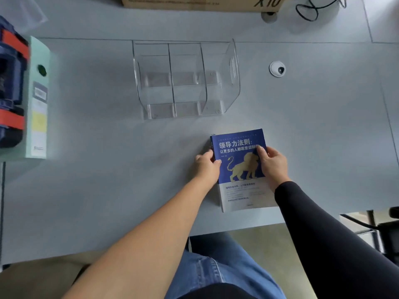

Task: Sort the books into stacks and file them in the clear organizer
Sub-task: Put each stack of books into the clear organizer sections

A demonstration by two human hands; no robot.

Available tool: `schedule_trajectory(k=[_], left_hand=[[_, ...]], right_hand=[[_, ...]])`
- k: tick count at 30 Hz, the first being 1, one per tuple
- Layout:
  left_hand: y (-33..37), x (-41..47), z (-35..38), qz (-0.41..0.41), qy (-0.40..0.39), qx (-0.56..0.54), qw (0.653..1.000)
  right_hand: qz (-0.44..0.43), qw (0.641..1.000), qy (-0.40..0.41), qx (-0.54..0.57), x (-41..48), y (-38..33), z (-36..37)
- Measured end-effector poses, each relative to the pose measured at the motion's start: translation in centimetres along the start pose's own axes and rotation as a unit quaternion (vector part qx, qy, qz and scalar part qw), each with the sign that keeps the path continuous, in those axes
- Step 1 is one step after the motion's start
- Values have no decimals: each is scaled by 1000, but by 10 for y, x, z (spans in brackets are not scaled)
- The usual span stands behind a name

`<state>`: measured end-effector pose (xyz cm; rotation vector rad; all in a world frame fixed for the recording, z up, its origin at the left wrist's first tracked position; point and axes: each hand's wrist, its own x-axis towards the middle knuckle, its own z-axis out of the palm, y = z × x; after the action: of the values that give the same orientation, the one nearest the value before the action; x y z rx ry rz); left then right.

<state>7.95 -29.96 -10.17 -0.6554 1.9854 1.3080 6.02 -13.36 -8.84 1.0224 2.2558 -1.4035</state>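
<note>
Blue book (239,167) lies flat on the grey tabletop (108,169), near the front edge, cover up. Cover is blue on the upper part with a gold lion and white lettering, white on the lower part. It sits slightly tilted, spine to the left.

Left hand (206,167) is at the spine edge, fingers curled over the side of the book, thumb tip resting on the cover. It grips the book's left edge. Forearm bare.

Right hand (273,165) is at the opposite edge, thumb lying on the cover near the lion's head, fingers wrapped around the right side. It also grips the book. Forearm in a black sleeve (323,234), which covers the book's lower right corner.

Whether the book is lifted or resting on the tabletop: cannot tell for certain; it looks flat against the surface.

Clear organizer (185,78) stands farther back on the tabletop, well apart from the book and a little to its left. Two inner dividers make three compartments; nothing in any of them. Right end wall has a slot handle.

Left margin: a pale green box (38,100) with a round hole and labels. Right of the organizer, a small white dome camera (277,69). Cardboard box (194,2) along the far edge, a black cable (308,9) beside it.
</note>
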Motion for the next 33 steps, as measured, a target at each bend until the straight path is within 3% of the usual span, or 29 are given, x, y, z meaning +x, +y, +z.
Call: schedule_trajectory(k=[7, 15, 20, 27, 33], left_hand=[[15, -5, 9, -18, -33, -11, 999], [26, -5, 30, -64, -49, -148, 986], [18, -8, 28, -70, -42, -190, 978], [21, -11, 18, -49, -6, -128, 991], [42, 0, 6, -16, 32, -129, 991]], right_hand=[[29, 998, 14, 47, 18, -1, -1], [98, 993, -61, 6, 29, -7, -3], [91, 990, -104, 10, 28, -14, -2], [52, 989, -140, -15, 38, 0, -2], [32, 993, -115, 15, 25, -7, 3]])
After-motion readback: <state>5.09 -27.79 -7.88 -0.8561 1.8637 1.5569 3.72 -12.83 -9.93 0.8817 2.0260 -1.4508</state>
